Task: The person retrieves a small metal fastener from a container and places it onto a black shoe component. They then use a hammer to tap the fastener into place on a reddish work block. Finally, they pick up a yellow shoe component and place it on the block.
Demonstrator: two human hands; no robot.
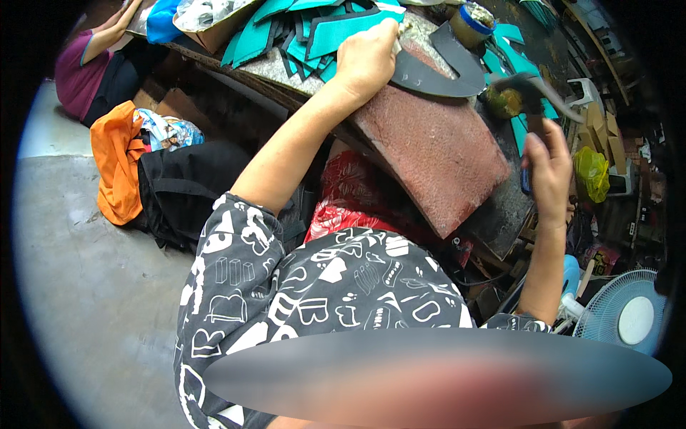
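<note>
My left hand [368, 61] is closed at the far edge of a reddish stone slab [436, 157]. Its fingertips face away, and what they pinch cannot be made out. Beside it lie a teal piece with a black edge [343, 32] and a dark grey curved flat piece [446, 84], which rests on the slab's far end. To the right, my right hand [550, 168] is wrapped around the handle of a hammer-like tool [529, 93]. Its dark head and curved metal end are blurred, raised over the bench's right side.
Many teal pieces [257, 43] are heaped at the back left. A jar with a blue rim [471, 27] stands behind the slab. Orange cloth [118, 164] and a black bag [189, 182] are at left, near another person [89, 79]. A fan [632, 314] stands low right.
</note>
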